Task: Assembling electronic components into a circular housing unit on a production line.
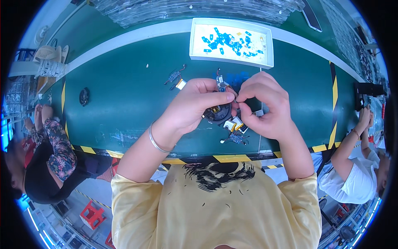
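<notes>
My left hand [186, 106] is closed around a black round housing [218, 115], above the green table near its front edge. A small circuit board [220, 84] sticks up past the left thumb. My right hand [267, 106] pinches with thumb and forefinger right beside the left thumb tip. What lies in that pinch is too small to make out, perhaps a thin wire. Just below the hands lie small silver-and-yellow battery packs [234, 124] and a wired circuit board [236, 138]. Left of the hands rests another wired board [174, 76] with a pale battery [181, 84].
A white box [232, 61] holding several small blue pieces stands at the back. Further left lies a black round part [84, 96]. Clear plastic trays [199, 12] and a phone [311, 16] are beyond the ledge. Striped tape edges the table. Co-workers sit at both sides.
</notes>
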Demonstrator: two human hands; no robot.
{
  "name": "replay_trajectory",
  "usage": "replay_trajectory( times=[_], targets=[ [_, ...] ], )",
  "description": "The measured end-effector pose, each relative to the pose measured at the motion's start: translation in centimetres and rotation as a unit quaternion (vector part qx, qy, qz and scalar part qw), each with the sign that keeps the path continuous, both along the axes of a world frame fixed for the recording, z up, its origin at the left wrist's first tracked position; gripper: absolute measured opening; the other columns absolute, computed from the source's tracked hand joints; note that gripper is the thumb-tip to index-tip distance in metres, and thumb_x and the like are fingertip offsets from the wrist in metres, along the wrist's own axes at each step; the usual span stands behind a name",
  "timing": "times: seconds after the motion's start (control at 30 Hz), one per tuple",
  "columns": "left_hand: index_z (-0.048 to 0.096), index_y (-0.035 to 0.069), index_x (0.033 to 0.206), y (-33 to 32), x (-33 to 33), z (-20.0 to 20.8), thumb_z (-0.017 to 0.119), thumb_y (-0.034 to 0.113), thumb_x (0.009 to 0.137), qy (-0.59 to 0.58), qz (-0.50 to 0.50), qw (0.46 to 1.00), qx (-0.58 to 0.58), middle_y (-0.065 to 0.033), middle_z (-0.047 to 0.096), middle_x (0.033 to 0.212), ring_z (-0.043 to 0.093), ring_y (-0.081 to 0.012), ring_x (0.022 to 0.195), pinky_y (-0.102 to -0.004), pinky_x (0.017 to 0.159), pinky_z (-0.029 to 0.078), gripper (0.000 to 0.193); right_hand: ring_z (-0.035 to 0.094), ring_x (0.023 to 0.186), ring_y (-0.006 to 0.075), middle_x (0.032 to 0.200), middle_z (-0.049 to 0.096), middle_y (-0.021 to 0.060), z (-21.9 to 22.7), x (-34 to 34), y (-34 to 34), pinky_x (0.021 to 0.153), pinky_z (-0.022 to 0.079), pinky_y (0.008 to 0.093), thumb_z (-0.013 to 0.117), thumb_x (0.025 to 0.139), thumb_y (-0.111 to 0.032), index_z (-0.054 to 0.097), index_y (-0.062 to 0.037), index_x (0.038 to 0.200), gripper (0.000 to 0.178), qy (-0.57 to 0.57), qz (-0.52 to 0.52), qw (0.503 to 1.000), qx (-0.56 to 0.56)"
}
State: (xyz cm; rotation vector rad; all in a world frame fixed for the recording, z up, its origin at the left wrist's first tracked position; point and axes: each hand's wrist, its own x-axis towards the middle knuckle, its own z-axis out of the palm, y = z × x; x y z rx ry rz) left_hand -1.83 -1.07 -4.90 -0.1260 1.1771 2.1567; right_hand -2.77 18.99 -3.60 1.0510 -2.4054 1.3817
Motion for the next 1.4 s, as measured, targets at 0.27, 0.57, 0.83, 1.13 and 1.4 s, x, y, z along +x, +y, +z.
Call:
replay_trajectory(
  times=[0.27,0.57,0.83,1.13,1.4],
  targets=[
    [0.066,-0.002,0.099,0.5,0.3,-0.8,0.061,0.012,0.09,-0.067,0.043,0.996,0.035,-0.0101,0.069,0.086,0.068,-0.0154,0.072,-0.0292,0.062,0.056,0.017,0.058,0.073,0.0248,0.078,0.06,0.0056,0.1,0.2,-0.8,0.063,0.048,0.035,0.069,0.062,0.003,0.061,-0.0058,0.078,0.02,0.073,-0.041,0.996,0.012],
    [0.066,-0.003,0.097,0.4,0.6,0.1,0.068,0.009,0.086,-0.086,0.049,0.993,0.062,-0.0108,0.067,0.084,0.067,-0.0178,0.073,-0.0282,0.068,0.055,0.016,0.059,0.072,0.024,0.077,0.061,0.0058,-0.3,0.4,-0.8,0.063,0.048,0.033,0.069,0.064,0.002,0.059,-0.0055,0.075,0.017,0.006,-0.076,0.997,-0.002],
    [0.066,-0.002,0.098,0.6,0.6,-0.3,0.066,0.005,0.086,-0.02,0.094,0.995,0.032,-0.0098,0.068,0.086,0.066,-0.0167,0.075,-0.0276,0.07,0.054,0.013,0.059,0.069,0.0185,0.075,0.06,0.0054,-1.0,0.2,-0.8,0.062,0.048,0.0291,0.068,0.066,0.001,0.06,-0.0039,0.077,0.014,-0.098,-0.062,0.993,-0.038],
    [0.065,0.0,0.096,0.4,0.4,-0.1,0.066,0.007,0.087,-0.046,0.075,0.995,0.04,-0.0103,0.068,0.086,0.067,-0.0176,0.074,-0.028,0.068,0.054,0.012,0.058,0.07,0.0152,0.072,0.059,0.0049,-1.0,-1.3,0.9,0.067,0.047,0.0261,0.065,0.07,0.004,0.062,-0.0022,0.079,0.011,-0.145,-0.139,0.978,-0.062],
    [0.062,0.004,0.087,-0.2,0.1,-0.1,0.067,0.009,0.088,-0.003,0.104,0.995,0.007,-0.0047,0.064,0.08,0.066,-0.016,0.07,-0.0269,0.059,0.053,0.007,0.059,0.07,0.0256,0.073,0.061,0.0097,0.6,-2.4,3.9,0.063,0.048,0.0356,0.061,0.074,0.002,0.066,-0.0027,0.082,0.01,-0.006,-0.093,0.976,0.199]
  ],
)
